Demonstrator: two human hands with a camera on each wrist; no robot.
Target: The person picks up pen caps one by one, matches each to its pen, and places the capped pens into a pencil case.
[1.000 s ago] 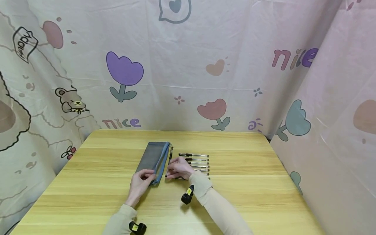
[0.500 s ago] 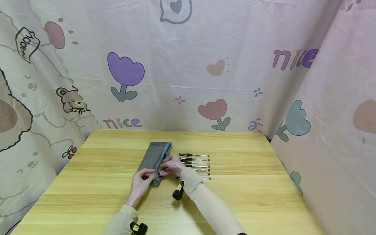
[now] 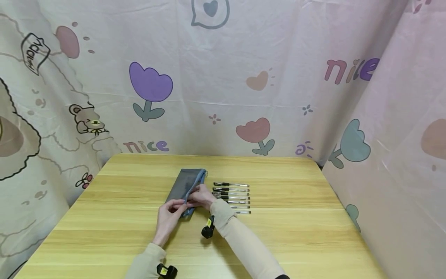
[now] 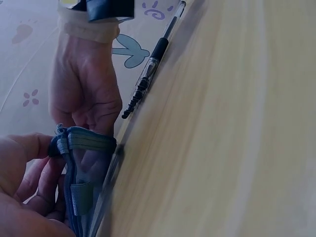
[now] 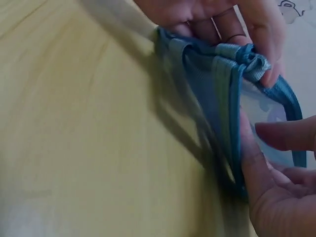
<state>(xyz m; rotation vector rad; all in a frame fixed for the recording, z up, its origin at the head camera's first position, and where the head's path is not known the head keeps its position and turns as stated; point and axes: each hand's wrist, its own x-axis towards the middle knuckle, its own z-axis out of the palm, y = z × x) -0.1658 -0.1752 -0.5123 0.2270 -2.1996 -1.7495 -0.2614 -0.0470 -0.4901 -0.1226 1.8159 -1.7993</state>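
Note:
A grey mesh zip pouch [image 3: 181,184] with blue trim lies on the table, its zipped side parted. My left hand [image 3: 167,219] pinches the near corner of that opening between thumb and fingers. In the right wrist view, blue edging [image 5: 232,123] frames the parted mouth. My right hand [image 3: 201,196] reaches into the mouth from the right. Its thumb [image 5: 284,136] and a finger [image 5: 254,158] stand apart, and no pen shows between them. Just right of this hand lie several clear gel pens [image 3: 240,190] with black grips, in a row; the hand covers some of their ends.
The light wooden table [image 3: 296,232] carries the pouch and pens. A printed curtain [image 3: 209,77] hangs behind and along both sides. Black wrist cameras [image 3: 208,228] sit on both sleeves. The left wrist view shows one pen [image 4: 153,61] beyond the pouch.
My right hand has moved left from beside the pouch into its mouth, carrying a gel pen that no longer shows. The left hand has kept its pinch on the pouch corner.

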